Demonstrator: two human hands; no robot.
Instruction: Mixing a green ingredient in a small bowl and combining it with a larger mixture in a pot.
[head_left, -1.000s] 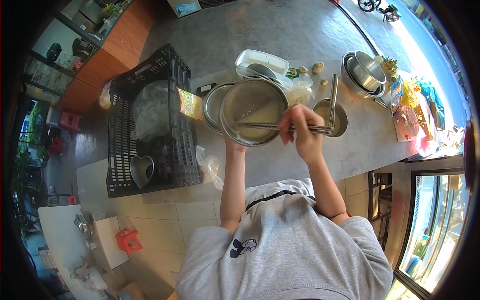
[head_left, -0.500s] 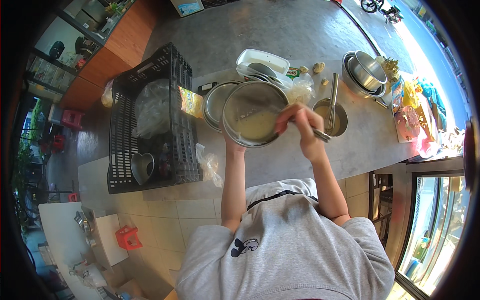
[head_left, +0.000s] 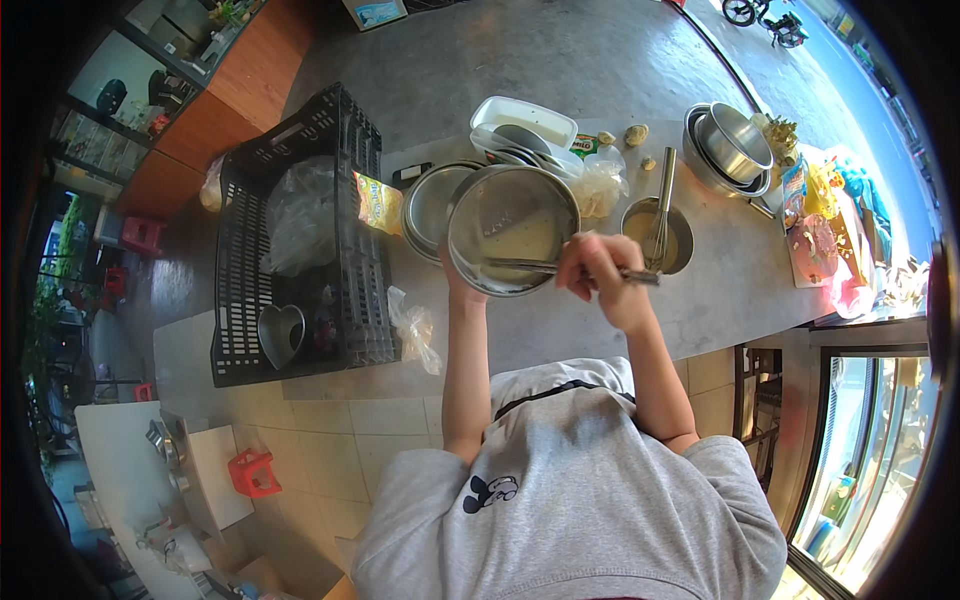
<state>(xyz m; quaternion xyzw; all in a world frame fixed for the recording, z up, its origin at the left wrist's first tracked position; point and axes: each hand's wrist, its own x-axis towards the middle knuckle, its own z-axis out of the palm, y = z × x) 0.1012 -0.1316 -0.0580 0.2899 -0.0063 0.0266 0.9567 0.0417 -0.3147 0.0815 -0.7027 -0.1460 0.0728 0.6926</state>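
A round metal pan (head_left: pixel 548 190) with pale yellow batter in it is tilted up in front of me. My left hand (head_left: pixel 468 285) grips its lower left side from underneath, the fingers mostly hidden behind it. My right hand (head_left: pixel 603 272) is closed around a thin metal utensil (head_left: pixel 520 265), whose one end reaches over the batter and whose other end sticks out to the right; its exact kind I cannot make out. Just right of that hand stands a metal pot (head_left: pixel 684 262) with a whisk (head_left: pixel 665 190) leaning in yellowish liquid.
A black plastic crate (head_left: pixel 370 330) holding clear bags and a heart-shaped tin (head_left: pixel 282 335) fills the left. Behind the pan are another round metal pan (head_left: pixel 425 205), a yellow packet (head_left: pixel 378 203) and a white tub (head_left: pixel 535 115). Stacked metal bowls (head_left: pixel 735 140) stand at the far right.
The utensil, blurred before, now lies across the pan over the batter. My right hand has shifted slightly left and down, while my left hand keeps its hold on the pan.
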